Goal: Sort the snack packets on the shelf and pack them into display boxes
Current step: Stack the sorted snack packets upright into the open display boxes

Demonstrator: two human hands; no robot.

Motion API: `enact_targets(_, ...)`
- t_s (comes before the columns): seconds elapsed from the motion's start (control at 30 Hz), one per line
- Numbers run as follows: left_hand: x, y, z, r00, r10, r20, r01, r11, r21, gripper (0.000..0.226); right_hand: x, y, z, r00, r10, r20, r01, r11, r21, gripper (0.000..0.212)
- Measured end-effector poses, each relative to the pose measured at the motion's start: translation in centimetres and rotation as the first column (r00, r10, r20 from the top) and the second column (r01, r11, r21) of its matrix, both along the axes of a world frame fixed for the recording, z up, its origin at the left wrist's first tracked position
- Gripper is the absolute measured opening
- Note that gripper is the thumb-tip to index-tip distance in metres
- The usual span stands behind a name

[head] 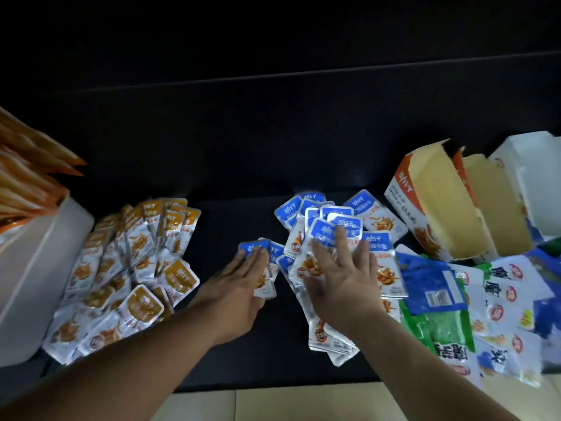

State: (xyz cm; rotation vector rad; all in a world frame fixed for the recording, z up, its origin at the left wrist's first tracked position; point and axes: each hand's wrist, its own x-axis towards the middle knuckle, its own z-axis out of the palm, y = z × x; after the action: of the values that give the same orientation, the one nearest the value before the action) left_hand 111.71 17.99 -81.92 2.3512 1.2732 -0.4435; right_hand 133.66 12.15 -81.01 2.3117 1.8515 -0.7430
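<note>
Both hands, left hand (239,281) and right hand (340,278), are lying flat-fingered, gripping nothing, on the blue packets (331,238) at frame centre; these look light and slippery, so pinching the edges seems best.

blue-topped packets (346,221), centre: brand 劲仔 | orange display box (403,196), far right: 劲仔 on side | white packets (493,282), near right: large 魔 | blue pouch (437,297), right: barcode, digits unreadable | brown-topped packets (142,302), left: print too blurred
</note>
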Motion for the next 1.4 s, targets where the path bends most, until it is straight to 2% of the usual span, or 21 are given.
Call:
enact_targets(0.1, 0.0, -0.9, -0.3, 0.998, 0.056, 0.014, -0.056, 0.998, 0.016, 0.084, 0.0, -0.6, -0.2, 0.995, 0.061, -0.074, -0.058, 0.997, 0.043, 0.072)
enact_targets(0.17, 0.2, -1.2, -0.4, 0.996, 0.089, 0.024, -0.090, 0.996, 0.015, 0.086, 0.1, -1.6, -0.7, 0.979, 0.074, -0.188, -0.047, 0.988, 0.146, 0.070)
enact_targets(0.23, 0.2, -1.2, -0.6, 0.993, 0.104, 0.059, -0.105, 0.994, 0.016, 0.087, 0.4, -2.9, -1.1, 0.955, 0.060, -0.289, 0.038, 0.946, 0.322, 0.068)
enact_targets(0.3, -0.1, -1.0, -0.5, 0.991, 0.094, 0.096, -0.096, 0.995, 0.019, 0.090, 1.1, -4.1, -1.4, 0.948, -0.031, -0.318, 0.172, 0.889, 0.425, 0.068)
enact_targets(0.37, -0.2, -0.5, 0.2, 0.979, 0.129, 0.158, -0.131, 0.991, 0.004, 0.090, 2.1, -5.2, -1.2, 0.947, -0.157, -0.281, 0.263, 0.882, 0.392, 0.071)
enact_targets(0.43, 0.5, 0.1, 1.4, 0.960, 0.179, 0.217, -0.198, 0.978, 0.067, 0.084, 3.3, -6.3, -1.2, 0.929, -0.265, -0.257, 0.333, 0.902, 0.274, 0.077)
enact_targets(0.53, 3.0, -0.5, 3.4, 0.944, 0.162, 0.289, -0.218, 0.960, 0.175, 0.076, 4.8, -7.6, -1.6, 0.929, -0.259, -0.264, 0.322, 0.918, 0.230, 0.086)
enact_targets(0.6, 5.2, -2.5, 3.9, 0.967, 0.092, 0.239, -0.124, 0.985, 0.121, 0.077, 5.3, -7.7, -1.6, 0.921, -0.249, -0.298, 0.328, 0.910, 0.252, 0.083)
enact_targets(0.67, 7.1, -4.6, 3.3, 0.995, 0.025, 0.096, -0.033, 0.996, 0.080, 0.081, 6.0, -7.4, -1.7, 0.918, -0.253, -0.306, 0.336, 0.906, 0.258, 0.079)
enact_targets(0.73, 7.7, -5.1, 2.9, 0.999, 0.029, 0.024, -0.031, 0.996, 0.084, 0.081, 6.6, -7.1, -1.7, 0.934, -0.227, -0.277, 0.303, 0.911, 0.278, 0.070)
enact_targets(0.83, 6.4, -4.0, 2.9, 0.995, 0.078, 0.057, -0.086, 0.985, 0.149, 0.079, 6.2, -6.9, -1.8, 0.965, -0.160, -0.208, 0.223, 0.916, 0.332, 0.060)
enact_targets(0.93, 4.1, -3.6, 2.2, 0.998, 0.050, 0.029, -0.053, 0.993, 0.103, 0.074, 5.2, -6.3, -1.8, 0.985, -0.118, -0.124, 0.155, 0.923, 0.353, 0.052)
enact_targets(1.03, 2.7, -4.7, 0.8, 0.999, 0.040, 0.001, -0.040, 0.999, 0.017, 0.074, 4.1, -5.0, -0.9, 0.974, -0.135, -0.182, 0.188, 0.930, 0.315, 0.049)
enact_targets(1.13, 2.0, -4.5, -0.1, 0.996, 0.051, 0.074, -0.053, 0.998, 0.032, 0.075, 2.4, -4.0, -0.5, 0.973, -0.138, -0.183, 0.179, 0.957, 0.230, 0.059)
enact_targets(1.2, 1.1, -4.1, -0.3, 0.980, 0.102, 0.168, -0.110, 0.993, 0.039, 0.078, 0.9, -3.8, -0.3, 0.974, -0.126, -0.186, 0.166, 0.963, 0.215, 0.059)
enact_targets(1.4, -2.9, -3.2, -0.2, 0.881, 0.221, 0.419, -0.256, 0.966, 0.027, 0.106, -3.9, -3.1, -0.7, 0.981, -0.084, -0.177, 0.125, 0.963, 0.237, 0.055)
